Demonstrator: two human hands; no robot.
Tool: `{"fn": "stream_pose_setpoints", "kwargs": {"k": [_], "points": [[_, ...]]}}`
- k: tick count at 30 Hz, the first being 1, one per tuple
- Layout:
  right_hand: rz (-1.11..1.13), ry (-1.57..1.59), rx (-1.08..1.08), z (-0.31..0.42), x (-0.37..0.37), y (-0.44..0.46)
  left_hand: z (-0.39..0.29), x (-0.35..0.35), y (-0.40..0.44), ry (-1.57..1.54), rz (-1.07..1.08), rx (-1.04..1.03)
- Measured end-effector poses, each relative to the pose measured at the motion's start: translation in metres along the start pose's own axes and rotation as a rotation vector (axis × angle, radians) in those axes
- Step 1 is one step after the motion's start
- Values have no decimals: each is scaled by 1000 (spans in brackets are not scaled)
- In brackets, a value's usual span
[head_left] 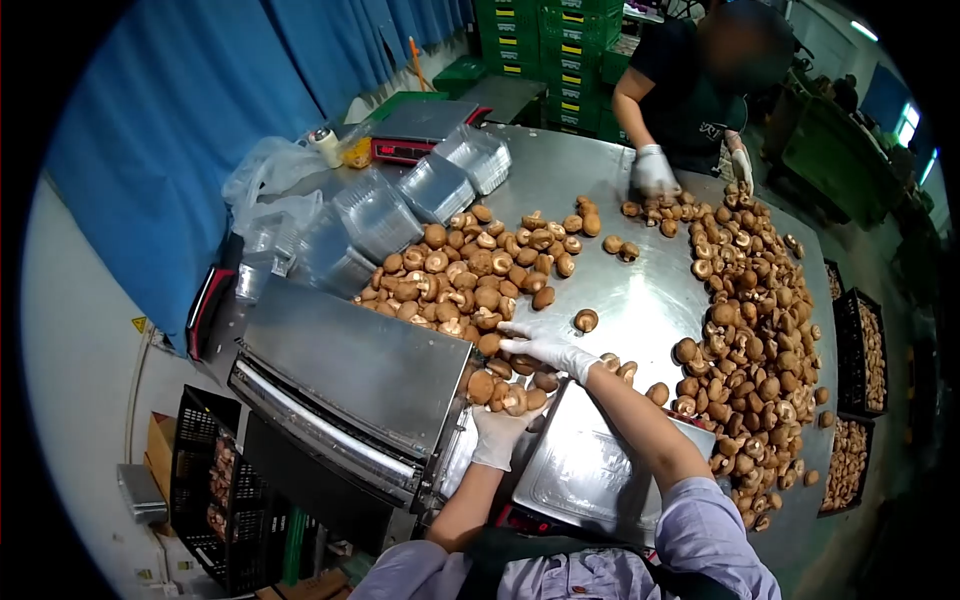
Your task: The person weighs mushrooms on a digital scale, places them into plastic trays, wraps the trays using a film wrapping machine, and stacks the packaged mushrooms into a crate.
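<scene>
Brown shiitake mushrooms lie heaped on the steel table left of centre. My left hand, in a white glove, cups several mushrooms at the near end of this heap; they hide most of its fingers. Just above it, my gloved right hand reaches across with fingers stretched out, touching mushrooms at the edge of the heap. Below my right forearm is a scale with a shiny metal top. Left of my hands stands a steel machine with a long roller along its front.
Clear plastic trays stand in stacks behind the heap, near another scale. A larger mushroom pile covers the table's right side. Across the table, a co-worker's gloved hands handle mushrooms. Black crates of mushrooms stand at right.
</scene>
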State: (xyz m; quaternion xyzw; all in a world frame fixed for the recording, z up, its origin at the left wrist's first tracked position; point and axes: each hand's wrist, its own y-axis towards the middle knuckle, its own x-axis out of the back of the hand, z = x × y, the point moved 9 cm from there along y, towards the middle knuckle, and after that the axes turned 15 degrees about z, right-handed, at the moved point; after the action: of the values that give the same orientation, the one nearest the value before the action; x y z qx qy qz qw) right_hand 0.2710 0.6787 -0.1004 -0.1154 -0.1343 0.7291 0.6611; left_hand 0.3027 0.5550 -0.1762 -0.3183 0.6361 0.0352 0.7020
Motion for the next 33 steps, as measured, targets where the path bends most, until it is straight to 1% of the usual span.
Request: {"fn": "stream_pose_setpoints", "kwargs": {"k": [2,3,4,6,7,10,11,12,14,15,16,19,20,22,23,24,26,28,29,30,32,33], "points": [[43,-56,-92,-5,-13,2,1,10,12,-87,64,-6],[10,-245,-123,3,-14,-1,7,-18,0,-67,105,20],[5,-249,-126,5,-14,-2,8,-29,-9,-65,9,-16],[22,-307,-93,3,-15,0,9,-27,-3,-71,18,0],[-30,-355,-78,1,-11,0,10,-23,2,-74,16,17],[-52,-403,-66,9,-4,-2,11,-32,13,13,65,63],[-95,-457,-20,24,-3,-11,11,-24,24,13,79,69],[-102,-460,-18,34,-3,-17,14,-37,20,15,85,72],[-73,-521,-226,37,-2,-31,25,-61,14,42,29,85],[-106,-609,-261,45,-3,-44,30,-64,12,80,-5,88],[-113,-610,-263,45,-3,-52,35,-69,10,82,-1,94],[-389,-821,-6,85,-4,-101,63,-114,-9,178,247,285],[-486,-840,21,93,-6,-124,69,-113,-12,178,246,294],[-676,-872,114,116,-21,-176,90,-113,-21,315,314,405],[-746,-867,107,122,-31,-202,113,-135,-43,-23,678,571],[-817,-862,101,123,-43,-227,122,-148,-74,204,346,526],[-921,-910,89,110,-66,-267,149,-113,-86,187,285,685],[-1039,-832,23,93,-90,-301,164,-97,-102,391,348,744],[-1096,-838,16,76,-102,-311,175,-101,-112,440,491,834],[-1124,-815,-30,62,-112,-319,180,-98,-115,440,486,844],[-1204,-769,-105,23,-126,-327,188,-90,-117,871,572,797],[-1217,-785,-143,10,-131,-326,191,-87,-118,872,571,805]]}}
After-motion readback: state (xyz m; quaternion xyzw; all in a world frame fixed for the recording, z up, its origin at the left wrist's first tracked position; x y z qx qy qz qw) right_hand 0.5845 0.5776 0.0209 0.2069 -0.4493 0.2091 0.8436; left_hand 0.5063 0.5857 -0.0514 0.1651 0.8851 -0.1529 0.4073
